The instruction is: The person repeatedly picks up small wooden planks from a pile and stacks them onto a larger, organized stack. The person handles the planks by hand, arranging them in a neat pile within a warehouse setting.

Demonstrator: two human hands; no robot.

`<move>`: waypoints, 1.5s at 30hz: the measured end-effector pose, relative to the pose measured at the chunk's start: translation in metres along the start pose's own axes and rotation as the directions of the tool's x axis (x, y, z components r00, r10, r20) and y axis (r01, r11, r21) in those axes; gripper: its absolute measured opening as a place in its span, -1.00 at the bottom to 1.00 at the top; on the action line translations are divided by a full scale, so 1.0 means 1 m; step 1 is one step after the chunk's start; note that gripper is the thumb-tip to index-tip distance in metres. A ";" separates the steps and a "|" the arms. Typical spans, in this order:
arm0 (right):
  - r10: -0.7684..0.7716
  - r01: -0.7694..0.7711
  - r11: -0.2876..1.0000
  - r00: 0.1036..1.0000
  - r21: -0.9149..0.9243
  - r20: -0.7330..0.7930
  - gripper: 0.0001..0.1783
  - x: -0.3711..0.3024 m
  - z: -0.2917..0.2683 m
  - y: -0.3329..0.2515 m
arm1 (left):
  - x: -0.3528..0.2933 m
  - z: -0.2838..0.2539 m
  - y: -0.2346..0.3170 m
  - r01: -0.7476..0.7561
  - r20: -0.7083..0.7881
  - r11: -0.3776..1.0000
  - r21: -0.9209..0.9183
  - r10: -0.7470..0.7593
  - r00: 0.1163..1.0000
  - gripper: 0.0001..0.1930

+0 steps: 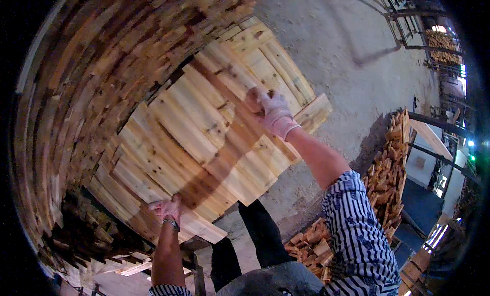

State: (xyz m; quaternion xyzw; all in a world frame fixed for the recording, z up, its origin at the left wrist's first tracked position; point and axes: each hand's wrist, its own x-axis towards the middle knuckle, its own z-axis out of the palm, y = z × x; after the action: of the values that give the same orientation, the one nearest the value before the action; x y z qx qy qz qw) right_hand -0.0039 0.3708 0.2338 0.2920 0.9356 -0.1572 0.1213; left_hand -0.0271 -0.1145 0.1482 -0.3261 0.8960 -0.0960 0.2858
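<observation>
A broad layer of pale wooden boards (178,135), some with dark knots, lies in front of me, side by side and partly overlapping. My right hand (275,112), in a whitish glove, is over the far right part of the boards with its fingers curled. What is under those fingers, if anything, is hidden. At the near left edge, my left hand (167,209), also gloved, rests on a board (204,227) with its fingers apart. A band circles the left wrist. Shadows of my arm fall across the wood.
A tall stack of boards (97,56) rises along the left and far side. Wood offcuts (383,178) are heaped on the right, with more pieces (314,245) by my legs. A metal rack (403,20) stands at the far right on the grey floor (337,51).
</observation>
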 end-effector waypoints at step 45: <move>-0.030 0.035 0.999 0.992 0.042 -0.119 -0.23 -0.014 -0.089 0.135 | -0.048 -0.014 0.114 -0.596 0.349 0.765 0.242 0.504 0.790 0.35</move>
State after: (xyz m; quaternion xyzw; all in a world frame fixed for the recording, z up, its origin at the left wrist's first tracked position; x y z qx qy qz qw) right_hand 0.0740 0.5021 0.2901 0.2880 0.9421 -0.1621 0.0567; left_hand -0.0663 0.0035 0.1405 -0.0018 0.8753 -0.1161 0.4694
